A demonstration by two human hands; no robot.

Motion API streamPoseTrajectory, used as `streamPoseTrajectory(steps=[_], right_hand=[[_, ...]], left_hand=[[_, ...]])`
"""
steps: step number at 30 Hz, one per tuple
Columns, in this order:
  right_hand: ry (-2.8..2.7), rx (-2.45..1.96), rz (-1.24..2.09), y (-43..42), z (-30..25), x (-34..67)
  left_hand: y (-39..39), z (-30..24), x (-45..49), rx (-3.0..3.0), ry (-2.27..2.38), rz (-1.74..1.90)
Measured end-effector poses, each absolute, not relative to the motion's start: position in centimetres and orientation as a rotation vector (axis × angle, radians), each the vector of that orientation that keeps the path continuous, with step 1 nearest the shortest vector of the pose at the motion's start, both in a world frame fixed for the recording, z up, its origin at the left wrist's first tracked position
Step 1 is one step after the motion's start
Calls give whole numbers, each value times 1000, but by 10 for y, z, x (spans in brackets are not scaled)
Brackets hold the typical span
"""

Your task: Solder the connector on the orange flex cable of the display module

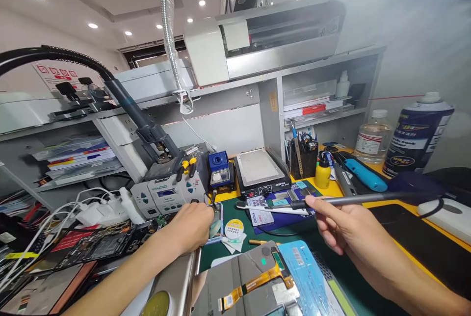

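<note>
My right hand [342,230] grips a slim dark soldering iron [346,200] by its handle, its tip pointing left and a cable leaving its far end. Just below the tip lies a white toothbrush [283,210]. My left hand [193,225] is closed in front of the grey soldering station [172,194]; its fingertips are hidden, so what they hold cannot be made out. Beside that hand sits a round yellow-and-white tin [234,229]. Nearest me, a grey phone screen panel [224,281] with an orange flex cable [253,284] rests beside a blue card-like sheet [300,269].
A hot plate [259,166] and a small blue device [221,171] stand at the back. To the right are a pen holder [303,156], a yellow bottle [323,173], a clear bottle [372,139] and a spray can [417,134]. White cables [99,205] and phone parts crowd the left.
</note>
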State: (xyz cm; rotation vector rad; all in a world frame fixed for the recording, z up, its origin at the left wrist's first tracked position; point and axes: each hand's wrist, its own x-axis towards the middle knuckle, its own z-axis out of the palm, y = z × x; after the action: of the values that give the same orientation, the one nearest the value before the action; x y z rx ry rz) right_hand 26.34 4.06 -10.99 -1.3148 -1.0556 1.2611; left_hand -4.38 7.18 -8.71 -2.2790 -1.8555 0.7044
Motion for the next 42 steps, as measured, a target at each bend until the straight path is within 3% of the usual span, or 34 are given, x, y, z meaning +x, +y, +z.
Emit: streamPoseTrajectory(steps=[11,18,24,30,42], right_hand=[[-1042,-1289,1269,38,-107,264],[-1032,-1251,1289,39,-106,265],[-962,-1119,1435,34,-98,265],[-864,-1020,1613,32,-100,263],[-796,-1017,1754,34,-101,264]], left_hand=[[73,-88,-44,-2210,-1998,726],[71,-86,-45,-2225,-2095,498],[47,-54,-58,-2406,-2325,-247],[3,-58,-34,-2685,-2610,-1080],[-14,-69,11,-2547,-2901,-1629]])
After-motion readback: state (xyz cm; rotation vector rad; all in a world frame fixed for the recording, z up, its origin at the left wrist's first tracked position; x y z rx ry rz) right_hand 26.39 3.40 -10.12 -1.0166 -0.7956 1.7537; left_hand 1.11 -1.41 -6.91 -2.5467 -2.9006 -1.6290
